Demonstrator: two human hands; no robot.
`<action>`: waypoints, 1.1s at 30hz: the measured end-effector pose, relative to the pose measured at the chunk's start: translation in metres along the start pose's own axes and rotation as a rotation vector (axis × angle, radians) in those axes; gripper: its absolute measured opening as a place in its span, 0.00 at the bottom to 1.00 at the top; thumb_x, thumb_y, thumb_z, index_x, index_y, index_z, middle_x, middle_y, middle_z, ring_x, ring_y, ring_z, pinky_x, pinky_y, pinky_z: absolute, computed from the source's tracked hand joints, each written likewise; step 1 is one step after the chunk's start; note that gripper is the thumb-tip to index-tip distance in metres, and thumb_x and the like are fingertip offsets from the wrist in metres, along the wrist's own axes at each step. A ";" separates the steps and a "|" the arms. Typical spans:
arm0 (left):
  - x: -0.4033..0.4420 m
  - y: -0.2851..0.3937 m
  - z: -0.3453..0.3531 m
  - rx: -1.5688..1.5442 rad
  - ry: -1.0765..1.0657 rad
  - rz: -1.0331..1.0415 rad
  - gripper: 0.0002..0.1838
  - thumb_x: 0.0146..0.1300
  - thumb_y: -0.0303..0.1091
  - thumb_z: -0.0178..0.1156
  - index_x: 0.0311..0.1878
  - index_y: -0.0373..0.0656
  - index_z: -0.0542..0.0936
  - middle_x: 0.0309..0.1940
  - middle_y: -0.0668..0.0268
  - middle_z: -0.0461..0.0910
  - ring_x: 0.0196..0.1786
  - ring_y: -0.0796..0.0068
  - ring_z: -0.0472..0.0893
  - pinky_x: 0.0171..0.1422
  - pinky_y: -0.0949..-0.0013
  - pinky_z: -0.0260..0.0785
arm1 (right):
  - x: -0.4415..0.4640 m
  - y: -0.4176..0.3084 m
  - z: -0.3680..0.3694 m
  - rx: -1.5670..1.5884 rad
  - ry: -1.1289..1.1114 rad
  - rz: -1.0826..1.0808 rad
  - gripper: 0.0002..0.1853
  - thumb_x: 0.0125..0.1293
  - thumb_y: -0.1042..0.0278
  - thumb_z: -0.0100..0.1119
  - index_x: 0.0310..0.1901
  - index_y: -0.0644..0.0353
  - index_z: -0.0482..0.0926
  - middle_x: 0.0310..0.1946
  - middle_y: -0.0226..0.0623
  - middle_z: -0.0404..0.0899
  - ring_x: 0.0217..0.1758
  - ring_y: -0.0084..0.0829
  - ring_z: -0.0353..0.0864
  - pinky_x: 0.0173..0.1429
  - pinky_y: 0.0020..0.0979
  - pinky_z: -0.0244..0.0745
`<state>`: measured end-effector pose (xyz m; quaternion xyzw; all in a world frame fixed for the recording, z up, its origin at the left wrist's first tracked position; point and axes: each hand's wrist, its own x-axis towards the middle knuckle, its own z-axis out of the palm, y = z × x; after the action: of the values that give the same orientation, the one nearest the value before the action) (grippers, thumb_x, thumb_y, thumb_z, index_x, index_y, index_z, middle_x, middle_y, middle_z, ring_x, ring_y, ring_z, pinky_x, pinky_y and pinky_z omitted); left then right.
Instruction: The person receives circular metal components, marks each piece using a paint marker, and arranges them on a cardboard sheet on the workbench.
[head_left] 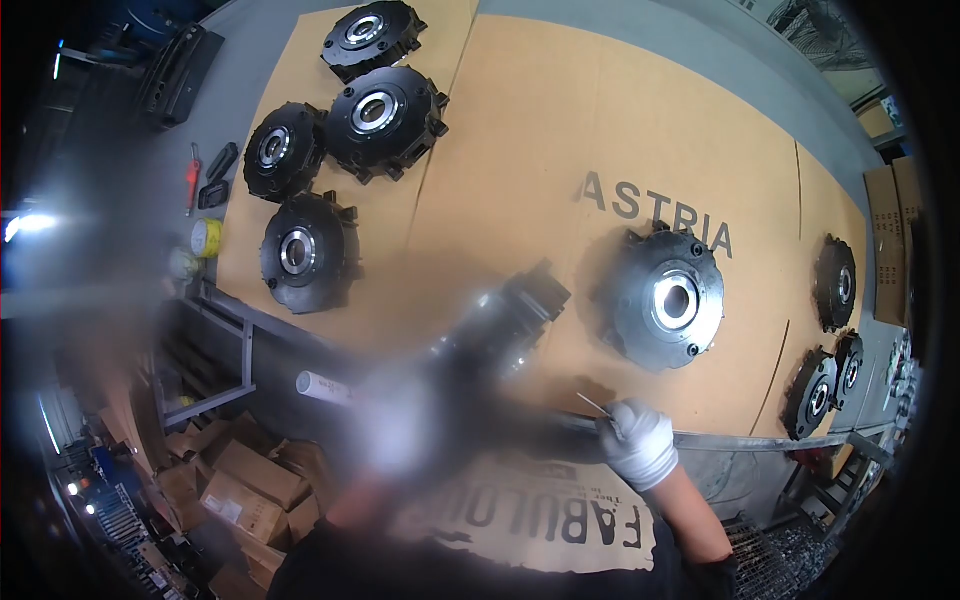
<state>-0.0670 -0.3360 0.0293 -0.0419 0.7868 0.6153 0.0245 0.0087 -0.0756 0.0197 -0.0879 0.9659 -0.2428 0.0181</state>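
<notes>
My right hand (640, 440), in a white glove, is closed around a thin metal rod (592, 404), whose end points up and left over the table edge. My left hand (400, 425), also gloved in white, is badly blurred and its fingers do not show. From it a dark, blocky black part (500, 325) with shiny spots reaches up to the right, apparently held; blur hides its exact kind. A round black disc (668, 298) with lugs on its rim and a bright metal ring at its centre lies flat just beyond my right hand.
Similar discs (375, 115) sit in a group at the left, and a few more (818, 393) at the right edge. Brown cardboard (520, 150) covers the table. A yellow tape roll (206, 238) and red tool (192, 180) lie left. Cardboard boxes (250, 480) fill the lower left.
</notes>
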 end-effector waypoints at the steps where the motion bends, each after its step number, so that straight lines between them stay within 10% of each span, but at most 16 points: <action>1: -0.001 0.000 0.001 0.014 0.020 0.017 0.21 0.56 0.38 0.58 0.45 0.29 0.72 0.40 0.57 0.75 0.43 0.72 0.74 0.51 0.70 0.64 | -0.001 0.002 0.003 0.000 0.000 -0.001 0.10 0.43 0.74 0.58 0.30 0.56 0.71 0.20 0.38 0.69 0.17 0.42 0.72 0.20 0.39 0.67; 6: -0.007 0.003 0.013 -0.171 0.137 0.079 0.18 0.57 0.36 0.57 0.45 0.29 0.73 0.40 0.57 0.76 0.42 0.72 0.74 0.49 0.72 0.64 | 0.017 -0.011 -0.016 0.385 0.101 0.147 0.10 0.47 0.74 0.58 0.33 0.58 0.72 0.20 0.35 0.71 0.18 0.36 0.74 0.20 0.34 0.70; 23: -0.012 0.011 0.018 0.001 -0.175 0.342 0.13 0.54 0.19 0.51 0.43 0.35 0.76 0.23 0.63 0.74 0.23 0.76 0.72 0.27 0.75 0.64 | 0.064 -0.075 -0.061 0.028 -0.214 -0.400 0.08 0.40 0.74 0.54 0.25 0.59 0.68 0.17 0.32 0.67 0.20 0.32 0.72 0.17 0.29 0.64; 33: -0.015 0.009 0.016 -0.049 -0.255 0.332 0.17 0.53 0.15 0.49 0.47 0.39 0.75 0.23 0.64 0.73 0.22 0.75 0.71 0.26 0.75 0.63 | 0.061 -0.085 -0.060 0.009 -0.342 -0.238 0.09 0.41 0.75 0.53 0.24 0.63 0.65 0.17 0.37 0.65 0.15 0.30 0.69 0.15 0.30 0.63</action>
<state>-0.0528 -0.3181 0.0361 0.1661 0.7582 0.6301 0.0211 -0.0423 -0.1322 0.1128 -0.2410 0.9305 -0.2290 0.1535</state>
